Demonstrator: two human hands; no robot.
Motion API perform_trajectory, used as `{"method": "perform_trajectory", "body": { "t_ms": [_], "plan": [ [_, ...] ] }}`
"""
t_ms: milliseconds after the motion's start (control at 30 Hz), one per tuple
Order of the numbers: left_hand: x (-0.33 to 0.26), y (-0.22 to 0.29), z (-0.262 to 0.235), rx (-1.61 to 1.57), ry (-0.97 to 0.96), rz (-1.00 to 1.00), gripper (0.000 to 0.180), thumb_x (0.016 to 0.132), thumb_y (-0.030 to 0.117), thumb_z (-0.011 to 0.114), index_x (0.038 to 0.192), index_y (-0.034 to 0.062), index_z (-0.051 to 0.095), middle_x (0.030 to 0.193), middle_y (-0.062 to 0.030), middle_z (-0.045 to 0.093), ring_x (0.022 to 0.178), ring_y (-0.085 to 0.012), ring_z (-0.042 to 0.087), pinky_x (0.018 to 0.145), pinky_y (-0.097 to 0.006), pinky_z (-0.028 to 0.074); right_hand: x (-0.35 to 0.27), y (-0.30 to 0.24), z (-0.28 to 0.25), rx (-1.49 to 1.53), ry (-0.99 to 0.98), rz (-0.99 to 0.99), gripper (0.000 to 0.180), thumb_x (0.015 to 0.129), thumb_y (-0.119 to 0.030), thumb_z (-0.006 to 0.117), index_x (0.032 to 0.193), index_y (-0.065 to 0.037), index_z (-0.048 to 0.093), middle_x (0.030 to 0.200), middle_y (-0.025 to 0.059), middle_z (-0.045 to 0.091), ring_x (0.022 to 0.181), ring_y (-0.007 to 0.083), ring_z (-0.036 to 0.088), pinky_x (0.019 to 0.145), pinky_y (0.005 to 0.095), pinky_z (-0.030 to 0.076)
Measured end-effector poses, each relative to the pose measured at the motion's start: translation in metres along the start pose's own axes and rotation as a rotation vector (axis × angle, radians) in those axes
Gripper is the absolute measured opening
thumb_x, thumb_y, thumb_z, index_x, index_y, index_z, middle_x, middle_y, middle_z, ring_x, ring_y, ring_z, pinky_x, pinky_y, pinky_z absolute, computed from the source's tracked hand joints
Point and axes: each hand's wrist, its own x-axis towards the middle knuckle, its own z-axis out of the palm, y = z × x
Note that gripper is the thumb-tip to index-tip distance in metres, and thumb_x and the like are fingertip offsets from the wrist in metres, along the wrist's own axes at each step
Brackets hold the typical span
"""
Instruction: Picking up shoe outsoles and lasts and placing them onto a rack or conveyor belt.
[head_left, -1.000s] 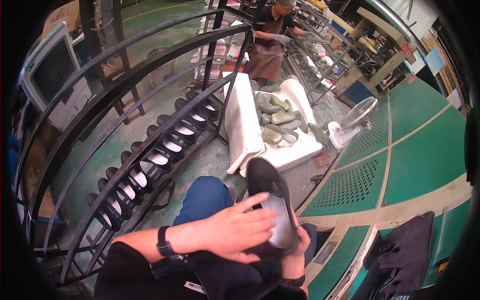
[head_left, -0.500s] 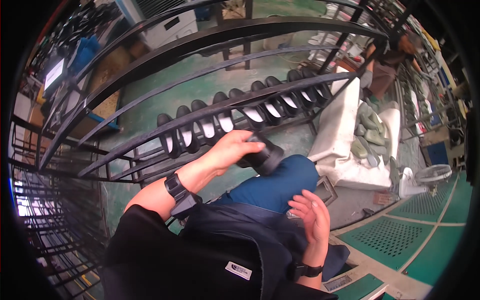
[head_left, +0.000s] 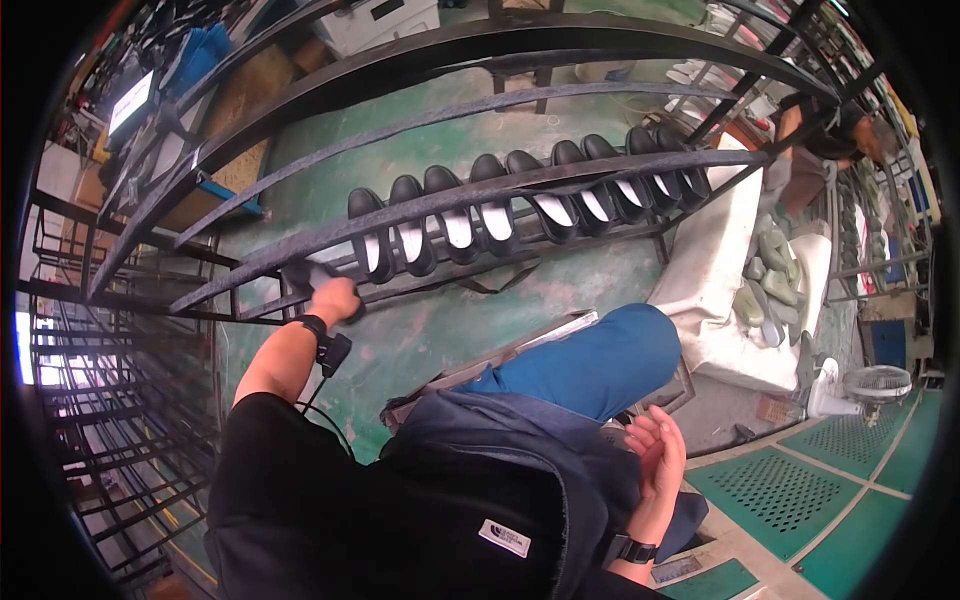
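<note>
My left hand (head_left: 336, 297) is closed around a dark shoe (head_left: 303, 274), which looks blurred and is partly hidden behind the hand and a rack bar. It is at the left end of the lower tier of a black metal rack (head_left: 420, 207). To its right on that tier stands a row of several black shoes (head_left: 456, 232) with pale insoles, side by side, the rack's front bar crossing before them. Over my lap by my blue-trousered leg (head_left: 600, 360), my right hand (head_left: 657, 448) hangs with loosely curled fingers apart and nothing in it.
A whitish cloth-covered bin (head_left: 715, 270) holding olive-green shoe lasts (head_left: 770, 270) stands to the right. Beyond it a person (head_left: 810, 180) is at work. A small white fan (head_left: 850, 390) stands beside green perforated panels (head_left: 790, 485). More dark racks (head_left: 130, 400) fill the left.
My left hand has carried the black shoe leftward from over my leg to the rack's left end. The whole view has shifted, while my right hand stays near my lap.
</note>
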Motion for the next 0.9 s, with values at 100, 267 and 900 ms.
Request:
{"method": "perform_trajectory", "body": {
  "t_ms": [100,267,900],
  "plan": [
    [-0.003,-0.065,0.009,0.03,0.088,-0.156,0.031,0.091,0.024,0.06,0.114,0.0062,0.068,0.118,-0.0214,0.069,0.109,-0.0394,0.066,0.093,-0.05,0.053,0.004,0.007,0.007,-0.045,0.006,0.028,0.039,0.101,-0.023,0.056,0.13,0.003,0.057,0.109,0.0176,0.071,0.095,0.0276,0.073,0.08,0.0377,0.061],
    [-0.01,-0.064,0.05,-0.01,-0.325,-0.369,0.05,0.093,0.024,0.056,0.142,0.0129,0.052,0.143,-0.0165,0.058,0.135,-0.0326,0.054,0.108,-0.047,0.048,0.011,0.014,0.024,-0.132,-0.023,0.08,0.037,0.101,-0.023,0.057,0.129,0.001,0.058,0.107,0.0168,0.071,0.095,0.0272,0.073,0.079,0.0359,0.06],
    [0.077,-0.145,0.115,-0.157,0.351,-0.214,0.034,0.092,0.017,0.046,0.093,-0.0014,0.075,0.103,-0.0237,0.071,0.104,-0.0425,0.065,0.097,-0.048,0.05,0.004,0.0,0.025,-0.313,0.018,0.115,0.037,0.102,-0.023,0.058,0.13,0.0,0.06,0.105,0.014,0.071,0.09,0.0224,0.072,0.078,0.033,0.059]
  ]
}}
